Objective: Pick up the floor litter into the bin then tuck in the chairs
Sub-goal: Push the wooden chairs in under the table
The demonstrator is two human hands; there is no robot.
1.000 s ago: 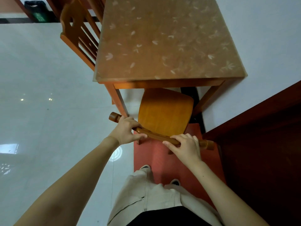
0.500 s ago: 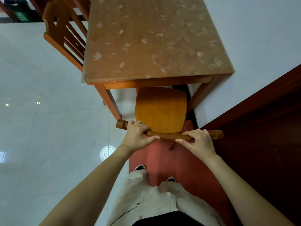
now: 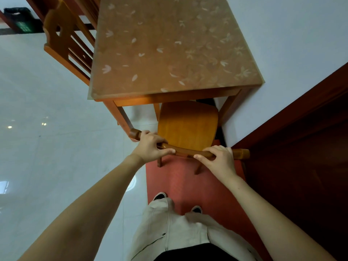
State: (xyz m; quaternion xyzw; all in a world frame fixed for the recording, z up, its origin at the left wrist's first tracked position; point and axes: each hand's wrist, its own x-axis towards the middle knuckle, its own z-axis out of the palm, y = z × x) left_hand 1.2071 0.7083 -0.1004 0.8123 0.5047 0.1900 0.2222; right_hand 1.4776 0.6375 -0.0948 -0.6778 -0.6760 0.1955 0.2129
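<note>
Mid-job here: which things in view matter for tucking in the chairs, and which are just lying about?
Job: chair, its back rail gripped by left hand and right hand; table it goes under; second chair at the table's left.
Just there: red mat; dark wooden door; black container far back, maybe the bin.

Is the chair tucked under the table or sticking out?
Sticking out: most of the chair seat shows outside the table edge; left hand and right hand grip its back rail.

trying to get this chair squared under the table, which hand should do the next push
Probably right. The right hand grips the chair's top rail at the end sitting farther from the table; the left hand holds the closer end.
</note>
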